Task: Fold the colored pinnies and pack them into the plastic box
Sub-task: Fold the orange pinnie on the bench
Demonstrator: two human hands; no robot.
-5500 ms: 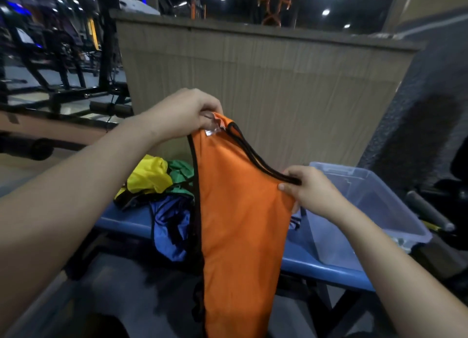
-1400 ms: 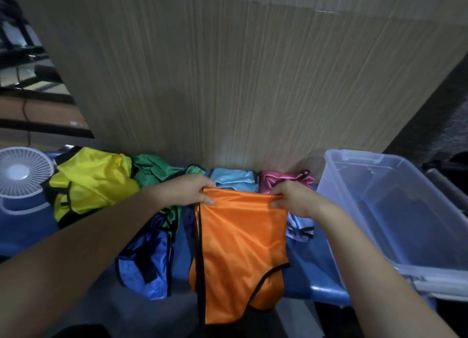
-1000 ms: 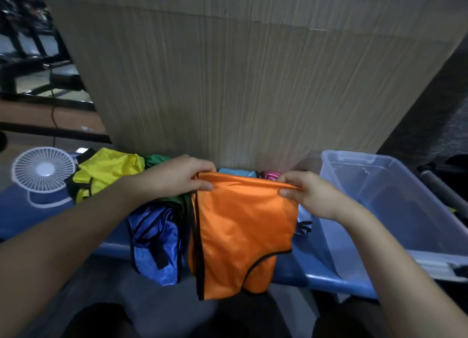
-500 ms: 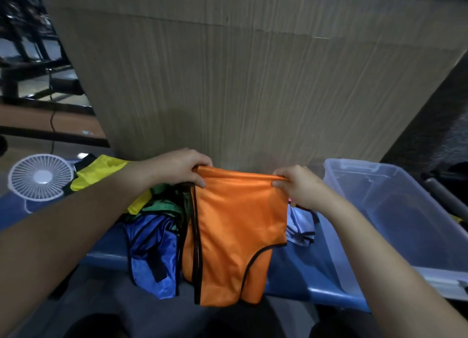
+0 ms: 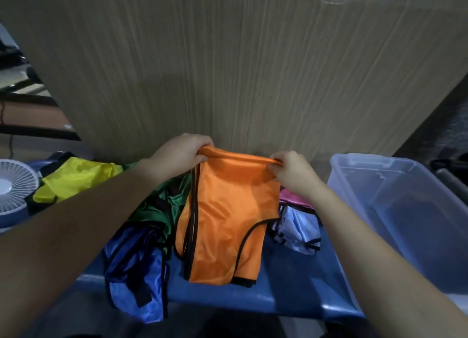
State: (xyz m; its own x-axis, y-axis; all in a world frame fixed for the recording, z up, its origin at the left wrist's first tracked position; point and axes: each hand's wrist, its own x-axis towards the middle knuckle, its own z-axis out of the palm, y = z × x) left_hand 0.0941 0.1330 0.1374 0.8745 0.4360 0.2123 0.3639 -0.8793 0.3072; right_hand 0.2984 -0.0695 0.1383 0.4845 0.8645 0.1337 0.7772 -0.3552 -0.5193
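A wood-grain panel [image 5: 253, 71] rose directly behind the blue bench [image 5: 298, 282], closing off the far side. Loose bibs [image 5: 141, 259] crowded the bench's left and middle, with a small fan [image 5: 12, 188] at the far left. The plastic box [image 5: 405, 211] stood open-topped on the right, reachable from above. A bare strip of bench lay between the orange bib [image 5: 228, 223] and the box.
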